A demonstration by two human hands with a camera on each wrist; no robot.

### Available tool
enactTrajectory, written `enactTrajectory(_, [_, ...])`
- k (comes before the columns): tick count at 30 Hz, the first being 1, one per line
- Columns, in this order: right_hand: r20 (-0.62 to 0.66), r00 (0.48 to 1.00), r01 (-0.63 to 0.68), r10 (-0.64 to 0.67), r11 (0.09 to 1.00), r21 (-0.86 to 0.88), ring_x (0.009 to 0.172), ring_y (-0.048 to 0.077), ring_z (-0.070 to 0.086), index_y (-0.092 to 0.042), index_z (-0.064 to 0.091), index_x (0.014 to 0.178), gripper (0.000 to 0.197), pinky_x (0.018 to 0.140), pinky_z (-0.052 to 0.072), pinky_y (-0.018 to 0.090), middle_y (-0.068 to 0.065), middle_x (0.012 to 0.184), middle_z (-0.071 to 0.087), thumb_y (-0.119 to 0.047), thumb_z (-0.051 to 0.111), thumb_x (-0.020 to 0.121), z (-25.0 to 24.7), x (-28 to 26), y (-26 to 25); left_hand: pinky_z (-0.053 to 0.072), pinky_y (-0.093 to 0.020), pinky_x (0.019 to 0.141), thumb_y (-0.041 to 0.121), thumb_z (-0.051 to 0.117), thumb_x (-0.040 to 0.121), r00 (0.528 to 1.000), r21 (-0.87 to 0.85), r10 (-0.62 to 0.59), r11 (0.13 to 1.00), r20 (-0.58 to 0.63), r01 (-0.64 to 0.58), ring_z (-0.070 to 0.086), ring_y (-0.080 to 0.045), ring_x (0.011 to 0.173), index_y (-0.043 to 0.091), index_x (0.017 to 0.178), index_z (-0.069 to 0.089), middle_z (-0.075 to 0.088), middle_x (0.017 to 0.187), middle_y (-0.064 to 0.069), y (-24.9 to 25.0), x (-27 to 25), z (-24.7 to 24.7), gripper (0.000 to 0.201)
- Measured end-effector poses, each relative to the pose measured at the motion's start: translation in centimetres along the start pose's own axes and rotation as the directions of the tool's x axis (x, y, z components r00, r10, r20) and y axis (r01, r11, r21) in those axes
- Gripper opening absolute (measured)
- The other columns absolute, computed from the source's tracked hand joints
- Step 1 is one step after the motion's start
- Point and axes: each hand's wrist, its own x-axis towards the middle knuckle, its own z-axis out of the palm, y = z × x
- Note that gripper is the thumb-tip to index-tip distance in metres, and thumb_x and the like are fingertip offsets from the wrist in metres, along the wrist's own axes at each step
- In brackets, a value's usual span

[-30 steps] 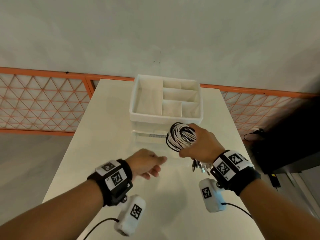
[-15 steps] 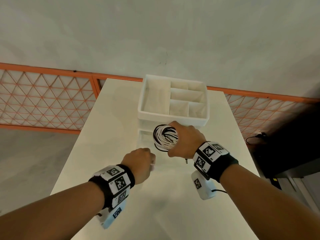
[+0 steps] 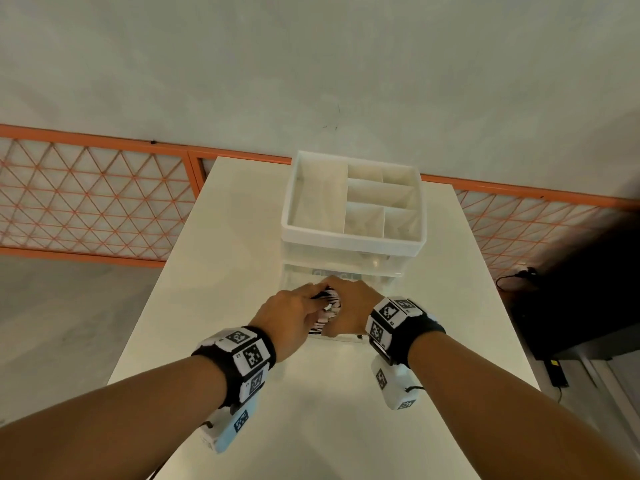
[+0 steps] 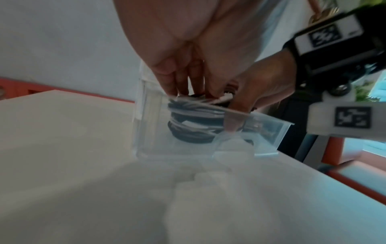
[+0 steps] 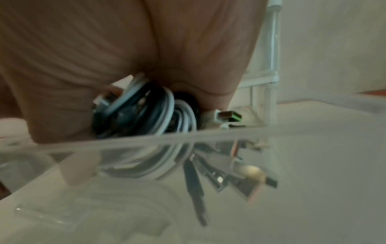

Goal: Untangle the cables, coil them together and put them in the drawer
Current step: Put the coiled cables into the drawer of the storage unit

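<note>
Both hands low in the clear drawer at 12 o'clock on the table, right hand fingers wrapped round the cable coil, left hand straight fingers pressing its top

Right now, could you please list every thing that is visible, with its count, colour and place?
cable coil: one, black and white cables wound together, inside the open drawer, both hands on it
drawer: one, clear plastic, pulled out at the bottom of the organiser
organiser: one, white, divided top tray with bare compartments, on the table's far part
table: one, cream white, under everything
railing: one, orange with lattice, behind the table
wrist bands: two, black with black-and-white markers, one on each wrist
left hand: one, fingers reach down onto the coil
right hand: one, grips the coil in the drawer
</note>
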Motion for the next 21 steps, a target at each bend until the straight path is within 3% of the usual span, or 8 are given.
enactTrajectory(4, [-0.095, 0.992, 0.085, -0.081, 0.996, 0.042, 0.117, 0.018, 0.059, -0.031, 0.055, 0.132, 0.066, 0.099, 0.049, 0.035, -0.005, 0.124, 0.064, -0.041, 0.079, 0.071, 0.2, -1.2, 1.3, 0.049, -0.040, 0.094, 0.036, 0.045, 0.100, 0.986, 0.192, -0.136, 0.975, 0.098, 0.115, 0.059, -0.030, 0.121, 0.035, 0.138, 0.055, 0.051, 0.147, 0.007, 0.3, 0.6, 0.5, 0.039])
enactTrajectory(6, [-0.235, 0.965, 0.138, -0.119, 0.988, 0.066, 0.119, 0.017, 0.057, -0.025, 0.060, 0.131, 0.056, 0.103, 0.046, 0.031, -0.002, 0.127, 0.063, -0.037, 0.077, 0.079, -0.1, -3.1, 1.7, 0.051, -0.040, 0.089, 0.037, 0.043, 0.100, 0.975, 0.270, -0.176, 0.954, 0.139, 0.134, 0.060, -0.030, 0.115, 0.034, 0.139, 0.052, 0.052, 0.144, 0.004, 0.6, 1.2, 0.6, 0.040])
enactTrajectory(9, [-0.508, 0.819, 0.253, -0.267, 0.962, -0.098, 0.110, 0.017, 0.061, -0.023, 0.070, 0.119, 0.042, 0.093, 0.045, 0.025, -0.003, 0.121, 0.066, -0.037, 0.078, 0.080, 0.9, -6.6, 2.1, 0.048, -0.038, 0.094, 0.041, 0.044, 0.100, 0.962, 0.268, -0.215, 0.949, 0.168, 0.165, 0.056, -0.027, 0.122, 0.033, 0.139, 0.052, 0.049, 0.149, 0.007, 0.9, 1.7, 0.4, 0.041])
enactTrajectory(13, [-0.520, 0.735, 0.268, -0.436, 0.891, -0.367, 0.103, 0.025, 0.068, -0.020, 0.070, 0.118, 0.044, 0.083, 0.060, 0.037, 0.003, 0.115, 0.070, -0.033, 0.082, 0.078, 6.9, -8.0, 3.4, 0.047, -0.038, 0.097, 0.039, 0.053, 0.097, 0.967, 0.165, -0.215, 0.967, 0.136, 0.192, 0.058, -0.024, 0.122, 0.028, 0.120, 0.069, 0.046, 0.151, 0.016, 1.4, 1.7, -0.6, 0.030])
enactTrajectory(15, [-0.590, 0.677, 0.275, -0.440, 0.895, -0.351, 0.101, 0.025, 0.068, -0.017, 0.071, 0.117, 0.032, 0.081, 0.060, 0.037, 0.004, 0.110, 0.070, -0.021, 0.074, 0.086, 8.6, -7.6, 3.9, 0.047, -0.036, 0.098, 0.040, 0.055, 0.096, 0.969, 0.138, -0.209, 0.972, 0.134, 0.190, 0.057, -0.022, 0.123, 0.029, 0.115, 0.072, 0.044, 0.151, 0.019, 1.5, 1.6, -0.7, 0.028])
enactTrajectory(17, [-0.683, 0.616, 0.235, -0.392, 0.919, -0.316, 0.095, 0.026, 0.067, -0.017, 0.074, 0.104, 0.021, 0.076, 0.059, 0.036, 0.006, 0.108, 0.070, -0.013, 0.076, 0.083, 8.7, -6.9, 4.0, 0.045, -0.035, 0.101, 0.041, 0.056, 0.095, 0.968, 0.103, -0.204, 0.976, 0.145, 0.190, 0.056, -0.021, 0.125, 0.030, 0.114, 0.072, 0.045, 0.151, 0.018, 1.4, 1.6, -1.0, 0.027])
enactTrajectory(19, [-0.725, 0.594, 0.184, -0.349, 0.936, -0.300, 0.094, 0.028, 0.065, -0.017, 0.075, 0.091, 0.015, 0.075, 0.056, 0.039, 0.007, 0.109, 0.068, -0.014, 0.082, 0.079, 8.1, -6.5, 4.0, 0.042, -0.035, 0.104, 0.041, 0.057, 0.095, 0.965, 0.056, -0.178, 0.984, 0.193, 0.170, 0.054, -0.021, 0.127, 0.030, 0.113, 0.074, 0.044, 0.152, 0.014, 1.1, 1.5, -1.3, 0.027])
enactTrajectory(21, [-0.725, 0.591, 0.177, -0.354, 0.933, -0.312, 0.096, 0.028, 0.063, -0.019, 0.075, 0.094, 0.013, 0.076, 0.053, 0.039, 0.006, 0.109, 0.066, -0.021, 0.080, 0.082, 7.6, -6.5, 4.0, 0.043, -0.036, 0.103, 0.043, 0.057, 0.095, 0.960, 0.045, -0.155, 0.988, 0.235, 0.148, 0.055, -0.021, 0.127, 0.030, 0.107, 0.076, 0.043, 0.154, 0.011, 0.9, 1.5, -1.6, 0.026])
